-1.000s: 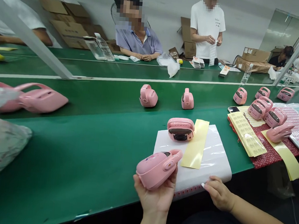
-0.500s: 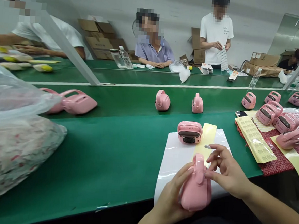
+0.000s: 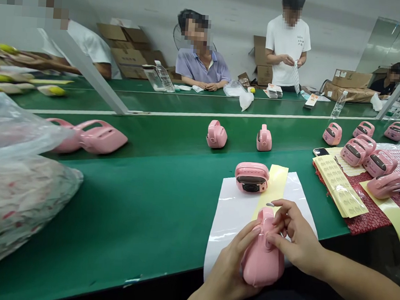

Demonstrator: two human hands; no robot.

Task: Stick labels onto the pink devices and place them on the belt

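Observation:
A pink plastic device with a handle (image 3: 263, 257) is held at the table's near edge. My left hand (image 3: 229, 266) is wrapped around its left side. My right hand (image 3: 294, 241) rests on its top right, thumb and fingers pressed against the handle. Under them lies a white glossy sheet (image 3: 231, 216) with a yellow backing strip (image 3: 274, 185) on it. A second pink device (image 3: 252, 176) stands on the sheet just beyond my hands.
Two pink devices (image 3: 216, 134) (image 3: 264, 138) ride the green belt (image 3: 153, 133). Several more and sticker sheets (image 3: 339, 185) lie at right. A plastic bag (image 3: 15, 192) bulges at left beside pink shells (image 3: 94, 136). People sit and stand across the table.
My left hand turned the device upright and brought it nearer. My right hand left the sheet's edge and came onto the device's handle, pressing closer in the last half second.

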